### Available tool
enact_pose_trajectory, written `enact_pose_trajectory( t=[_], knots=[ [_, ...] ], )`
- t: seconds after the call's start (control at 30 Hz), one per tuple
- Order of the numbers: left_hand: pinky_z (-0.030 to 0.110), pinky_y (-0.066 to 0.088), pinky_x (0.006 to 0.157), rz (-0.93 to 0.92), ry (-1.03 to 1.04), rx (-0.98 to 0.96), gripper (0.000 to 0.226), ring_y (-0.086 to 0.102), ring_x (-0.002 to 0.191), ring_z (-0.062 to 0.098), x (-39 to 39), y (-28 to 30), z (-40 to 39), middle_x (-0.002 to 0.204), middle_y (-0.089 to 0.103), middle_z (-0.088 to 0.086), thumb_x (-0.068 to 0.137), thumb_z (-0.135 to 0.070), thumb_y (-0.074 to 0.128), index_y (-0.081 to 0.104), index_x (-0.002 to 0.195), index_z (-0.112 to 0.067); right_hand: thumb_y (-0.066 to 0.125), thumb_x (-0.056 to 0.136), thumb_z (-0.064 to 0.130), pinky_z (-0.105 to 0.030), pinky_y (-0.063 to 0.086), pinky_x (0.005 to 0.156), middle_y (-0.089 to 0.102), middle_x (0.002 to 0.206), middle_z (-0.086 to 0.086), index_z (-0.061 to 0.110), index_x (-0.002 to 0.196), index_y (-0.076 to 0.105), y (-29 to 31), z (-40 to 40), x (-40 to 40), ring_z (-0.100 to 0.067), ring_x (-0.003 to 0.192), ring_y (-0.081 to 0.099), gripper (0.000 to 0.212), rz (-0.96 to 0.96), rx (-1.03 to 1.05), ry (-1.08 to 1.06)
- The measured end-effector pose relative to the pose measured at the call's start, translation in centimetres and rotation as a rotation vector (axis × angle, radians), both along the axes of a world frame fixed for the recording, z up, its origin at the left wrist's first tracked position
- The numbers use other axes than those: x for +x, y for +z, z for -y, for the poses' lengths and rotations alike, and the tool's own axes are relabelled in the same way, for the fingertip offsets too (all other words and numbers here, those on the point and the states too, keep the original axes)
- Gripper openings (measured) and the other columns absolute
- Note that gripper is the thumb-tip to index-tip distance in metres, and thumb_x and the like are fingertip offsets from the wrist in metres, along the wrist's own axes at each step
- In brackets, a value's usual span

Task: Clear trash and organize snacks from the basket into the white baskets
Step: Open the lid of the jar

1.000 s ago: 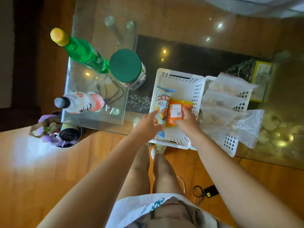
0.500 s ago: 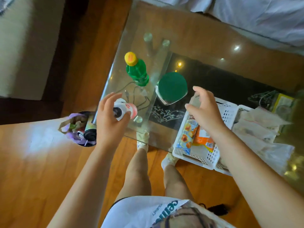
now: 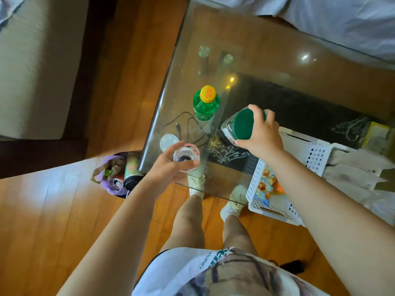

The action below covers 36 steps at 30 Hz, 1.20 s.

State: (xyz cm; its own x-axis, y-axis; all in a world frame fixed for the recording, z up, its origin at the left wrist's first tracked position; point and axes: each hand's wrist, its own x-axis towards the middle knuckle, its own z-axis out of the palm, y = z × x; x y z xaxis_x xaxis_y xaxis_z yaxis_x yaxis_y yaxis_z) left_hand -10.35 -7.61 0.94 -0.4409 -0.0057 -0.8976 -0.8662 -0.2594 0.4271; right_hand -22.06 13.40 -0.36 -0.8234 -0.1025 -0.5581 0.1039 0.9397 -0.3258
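My left hand [image 3: 168, 167] grips a clear bottle with a pink-and-white label [image 3: 186, 155], lifted near the glass table's front left corner. My right hand [image 3: 261, 135] is closed on the green lid of a clear jar [image 3: 239, 127], which looks tilted. Under my right forearm stands a white basket [image 3: 314, 154] holding snack packets [image 3: 266, 184]. To its right, partly hidden, a second white basket [image 3: 339, 147] holds clear plastic bags [image 3: 359, 169]. On the floor to the left, a dark bin with a purple liner [image 3: 116, 174] contains cans and wrappers.
A green bottle with a yellow cap [image 3: 206, 102] stands on the glass table [image 3: 256, 60]. Cables [image 3: 186, 129] lie on a shelf below the glass. A sofa [image 3: 36, 67] is at the left, grey fabric at the top right. My feet are under the table's front edge.
My hands left the snack packets in the basket. The left hand took the pink-labelled bottle and lifted it. The right hand moved up-left onto the green-lidded jar. The camera view shifted left.
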Motion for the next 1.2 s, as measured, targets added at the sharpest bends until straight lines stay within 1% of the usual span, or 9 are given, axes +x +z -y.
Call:
enact_pose_trajectory(
  t=[0.13,0.3,0.4,0.6,0.73,0.9,1.07,1.13,1.2],
  knots=[
    [0.045,0.053,0.091,-0.019,0.058,-0.006,0.06,0.064,0.106,0.029,-0.1,-0.2,0.1,0.123,0.06,0.011,0.053,-0.017,0.083,0.063,0.106,-0.039,0.082,0.06,0.012,-0.043,0.044,0.09,0.028,0.142,-0.008,0.03,0.136,0.031,-0.1,-0.1,1.4,-0.033,0.125,0.033,0.093,0.022,-0.053,0.08],
    [0.046,0.053,0.09,-0.01,0.086,0.002,0.067,0.064,0.106,0.03,-0.7,-0.5,-0.8,0.122,0.06,0.011,0.052,-0.018,0.083,0.06,0.113,-0.034,0.085,0.055,0.007,-0.037,0.044,0.094,0.035,0.14,-0.005,0.02,0.137,0.027,-0.5,-0.8,4.5,-0.025,0.128,0.035,0.101,-0.002,-0.14,0.005],
    [0.039,0.056,0.083,-0.033,0.073,-0.004,0.072,0.065,0.103,0.026,-1.6,-0.6,-1.9,0.12,0.06,0.008,0.055,-0.019,0.084,0.055,0.12,-0.03,0.084,0.056,0.007,-0.035,0.046,0.094,0.035,0.141,-0.006,0.018,0.136,0.027,-0.6,-1.3,6.5,-0.025,0.13,0.035,0.099,0.001,-0.143,0.027],
    [0.04,0.055,0.085,-0.074,0.025,-0.051,0.053,0.064,0.104,0.026,-4.5,-1.0,-5.3,0.108,0.062,0.0,0.071,-0.021,0.078,0.051,0.116,-0.031,0.077,0.064,0.001,-0.039,0.051,0.092,0.018,0.144,-0.009,0.033,0.136,0.028,-0.3,-1.5,10.5,-0.032,0.135,0.028,0.092,0.029,-0.059,-0.092],
    [0.043,0.055,0.088,-0.1,-0.059,-0.081,0.063,0.062,0.108,0.028,-6.8,-1.2,-8.2,0.125,0.056,0.007,0.07,-0.028,0.079,0.048,0.125,-0.027,0.071,0.069,-0.002,-0.037,0.049,0.093,0.015,0.149,-0.009,0.037,0.139,0.025,-0.4,-1.4,11.6,-0.033,0.137,0.027,0.092,0.022,-0.063,-0.133],
    [0.043,0.055,0.088,-0.096,-0.14,-0.095,0.068,0.059,0.113,0.03,-8.6,-1.3,-11.8,0.132,0.051,0.01,0.067,-0.032,0.081,0.048,0.127,-0.025,0.069,0.073,-0.002,-0.032,0.048,0.092,0.015,0.151,-0.008,0.04,0.14,0.019,-0.4,-1.7,12.5,-0.028,0.139,0.025,0.094,0.028,-0.071,-0.149],
    [0.04,0.056,0.087,-0.091,-0.197,-0.095,0.066,0.06,0.11,0.03,-9.2,-1.2,-14.1,0.128,0.053,0.009,0.068,-0.036,0.08,0.048,0.125,-0.026,0.071,0.071,-0.002,-0.037,0.052,0.091,0.017,0.149,-0.008,0.037,0.142,0.021,-0.2,-2.1,13.1,-0.027,0.138,0.025,0.095,0.05,-0.124,-0.126],
    [0.043,0.054,0.091,-0.101,-0.238,-0.098,0.065,0.059,0.113,0.031,-9.2,-1.3,-14.6,0.13,0.052,0.01,0.07,-0.037,0.078,0.047,0.127,-0.027,0.072,0.072,0.003,-0.038,0.051,0.094,0.017,0.149,-0.007,0.037,0.143,0.021,-0.1,-2.3,13.3,-0.026,0.139,0.025,0.094,0.05,-0.138,-0.109],
    [0.042,0.052,0.093,-0.111,-0.281,-0.075,0.065,0.057,0.114,0.03,-9.1,-1.4,-14.6,0.132,0.051,0.009,0.074,-0.039,0.074,0.045,0.131,-0.028,0.073,0.075,0.016,-0.038,0.049,0.097,0.017,0.15,-0.007,0.035,0.143,0.021,-0.1,-2.7,13.4,-0.024,0.139,0.024,0.088,0.054,-0.194,-0.131]
  ],
)
